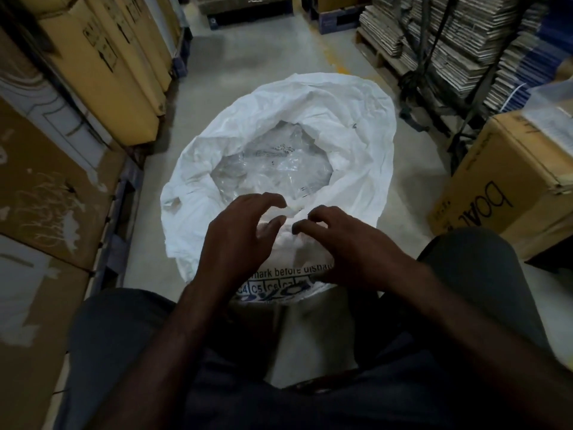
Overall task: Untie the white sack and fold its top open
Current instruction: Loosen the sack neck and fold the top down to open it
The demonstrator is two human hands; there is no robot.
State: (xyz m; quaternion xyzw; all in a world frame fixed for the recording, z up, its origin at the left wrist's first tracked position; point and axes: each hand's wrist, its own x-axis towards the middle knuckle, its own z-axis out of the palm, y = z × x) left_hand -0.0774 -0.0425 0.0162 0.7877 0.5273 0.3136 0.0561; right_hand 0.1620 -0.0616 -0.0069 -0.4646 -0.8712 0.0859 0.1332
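A: White woven plastic sack (341, 131), stood on the grey concrete floor (248, 57) mid-aisle, just in front of the person's knees. Mouth already wide; no tie visible anywhere. Clear crinkled plastic packets (273, 169) show inside.

B: So the untying looks done. How is the rim?

A: Far and side edges rolled outward in a loose cuff. Near edge, with the blue printed lettering (279, 273), looks less tidy, bunched under the hands.

B: Hands?

A: Left hand (238, 240) hovers over the near rim, fingers spread and curled, thumb close to a small white twist of fabric (294, 209). Not clearly pinching it. Right hand (344, 246) likewise loosely curled, fingertips at the same bunch; whether either actually grips fabric, cannot tell.

B: Advice for the fold?

A: My judgement: take the near edge with both hands well apart, roll it outward and down to match the far cuff, keep the roll even so the mouth stays round. Pull gently; the woven plastic looks stiff and may spring back if the cuff is shallow.

B: Surroundings?

A: Tall tan cardboard cartons (102, 66) line the left of the aisle. A brown printed carton (511, 181) sits near the sack at right, stacked flattened cardboard sheets (465, 41) behind it. Sack touches neither.
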